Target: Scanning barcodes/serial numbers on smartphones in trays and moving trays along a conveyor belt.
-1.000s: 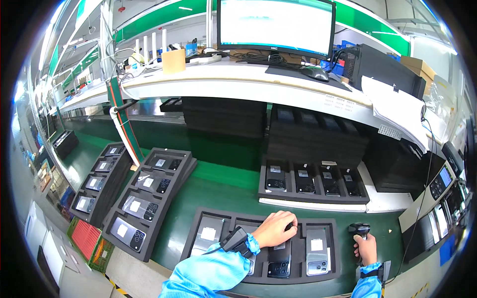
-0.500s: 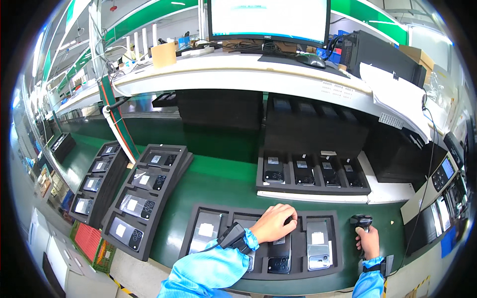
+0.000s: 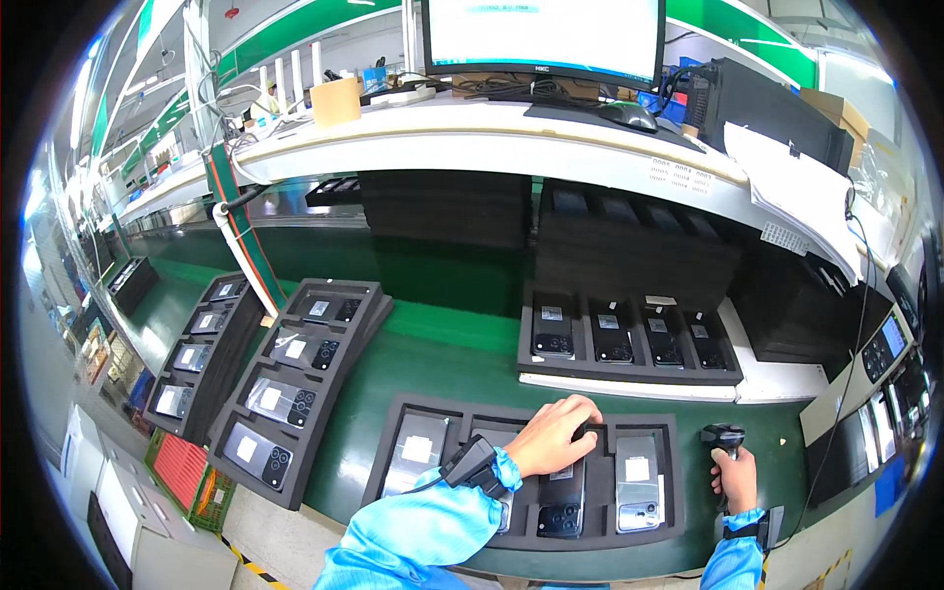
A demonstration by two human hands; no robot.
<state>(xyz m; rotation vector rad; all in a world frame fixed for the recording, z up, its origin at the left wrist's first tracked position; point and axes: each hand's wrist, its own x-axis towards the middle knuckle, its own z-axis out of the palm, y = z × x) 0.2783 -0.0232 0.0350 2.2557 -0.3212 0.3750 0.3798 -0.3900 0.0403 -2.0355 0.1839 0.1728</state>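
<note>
In front of me lies a black foam tray (image 3: 607, 540) with smartphones in its slots. My left hand (image 3: 556, 440) reaches across it, fingers curled closed around the far end of a dark smartphone (image 3: 561, 509) in the third slot; the fingertips are partly hidden. To the right of that hand, a silvery smartphone (image 3: 637, 482) with a white label lies in the last slot. Another labelled smartphone (image 3: 417, 450) fills the first slot, and my left forearm covers much of the second. Right of the tray, my right hand (image 3: 736, 479) is wrapped around the handle of a black barcode scanner (image 3: 723, 435).
Stacked foam trays of phones (image 3: 300, 393) stand at the left. Another phone tray (image 3: 629, 366) sits beyond mine, below a shelf (image 3: 492, 138) carrying a monitor (image 3: 543, 37). A beige device (image 3: 854, 369) with a small screen stands far right; a cable hangs beside it.
The whole view has shifted slightly, so the scene sits a little further right. Both hands keep nearly the same places: the left at the third slot, the right on the scanner.
</note>
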